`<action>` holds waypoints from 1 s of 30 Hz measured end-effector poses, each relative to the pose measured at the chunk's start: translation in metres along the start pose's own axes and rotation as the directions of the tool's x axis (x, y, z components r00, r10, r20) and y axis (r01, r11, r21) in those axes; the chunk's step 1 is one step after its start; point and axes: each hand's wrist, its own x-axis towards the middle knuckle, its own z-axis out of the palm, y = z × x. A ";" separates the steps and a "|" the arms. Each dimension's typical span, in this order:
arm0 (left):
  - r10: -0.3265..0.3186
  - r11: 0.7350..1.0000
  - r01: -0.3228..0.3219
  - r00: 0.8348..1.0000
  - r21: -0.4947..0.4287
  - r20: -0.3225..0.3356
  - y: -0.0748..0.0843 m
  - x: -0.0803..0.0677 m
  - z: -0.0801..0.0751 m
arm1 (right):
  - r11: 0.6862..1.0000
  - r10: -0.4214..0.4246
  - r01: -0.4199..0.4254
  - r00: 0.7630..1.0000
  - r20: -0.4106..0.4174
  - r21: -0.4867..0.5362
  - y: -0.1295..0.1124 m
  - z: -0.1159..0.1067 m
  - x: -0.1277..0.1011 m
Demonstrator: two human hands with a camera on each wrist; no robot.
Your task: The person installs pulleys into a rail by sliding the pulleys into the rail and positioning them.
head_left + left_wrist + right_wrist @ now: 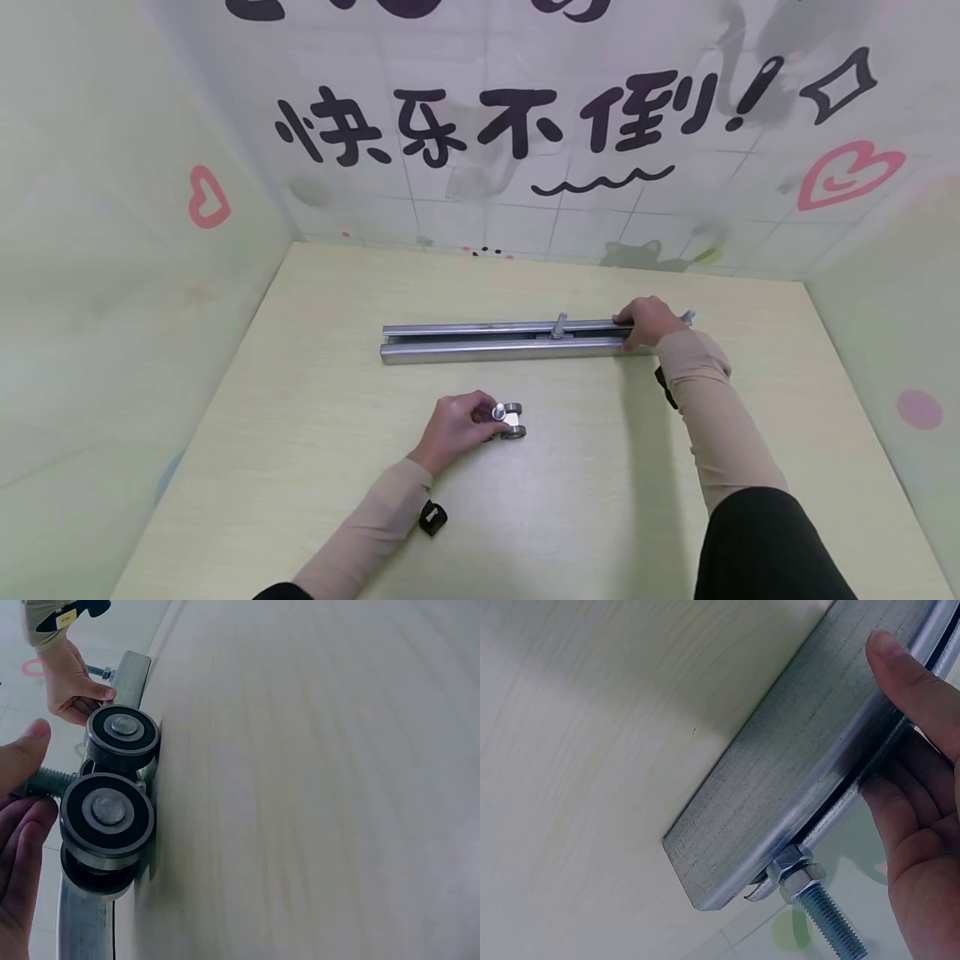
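Observation:
With thumb and fingers, my left hand [456, 432] pinches the upright threaded bolt [54, 782] of a small roller trolley [513, 421], just in front of a metal channel track [465, 354]. Round black-and-steel wheels [109, 814] show on the trolley. The track lies lengthwise across the table, its long slot facing up. My right hand [647, 321] grips it near the right end, thumb on the near side, fingers on the far side. A second bolt [558, 327] stands up from the slot left of that hand. Another bolt with nuts [799, 876] projects at the track's right end.
The pale wooden table [315, 433] carries the track and trolley. A printed back wall [487, 183] rises behind it, with side walls at left [112, 292] and right [900, 333]. Each sleeved wrist wears a black strap.

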 end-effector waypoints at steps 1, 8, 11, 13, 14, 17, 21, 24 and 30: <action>-0.005 1.000 0.005 1.000 0.000 -0.002 0.000 -0.001 0.000 | 1.000 -0.002 0.002 1.000 0.000 -0.001 0.000 0.000 0.000; -0.019 0.999 0.019 1.000 0.050 0.008 0.003 -0.002 0.000 | 1.000 0.006 -0.006 1.000 0.003 0.003 -0.003 -0.002 -0.001; -0.015 0.999 0.014 1.000 0.053 0.023 0.004 -0.002 -0.001 | 1.000 0.009 -0.009 1.000 0.004 0.008 -0.004 -0.002 -0.001; -0.012 0.998 0.010 0.999 0.054 0.039 0.004 -0.003 -0.002 | 1.000 0.010 -0.010 1.000 0.005 0.009 -0.004 -0.002 -0.002; -0.009 0.998 0.007 0.999 0.055 0.048 0.004 -0.003 -0.002 | 1.000 0.011 -0.011 1.000 0.005 0.010 -0.004 -0.001 -0.002; -0.002 0.997 -0.003 0.998 0.072 0.062 0.004 -0.003 -0.002 | 1.000 0.015 -0.015 1.000 0.006 0.015 -0.005 -0.001 -0.002; 0.015 0.992 -0.021 0.998 0.123 0.056 0.001 -0.004 -0.001 | 1.000 0.021 -0.021 1.000 0.012 0.014 -0.004 0.000 -0.001; 0.043 0.987 -0.049 0.998 0.153 0.042 -0.002 -0.004 0.001 | 1.000 0.021 -0.021 1.000 0.015 0.010 -0.005 0.000 -0.002; 0.117 0.982 -0.115 0.993 0.147 -0.004 -0.005 -0.005 0.003 | 1.000 0.023 -0.024 1.000 0.015 0.009 -0.006 0.000 -0.003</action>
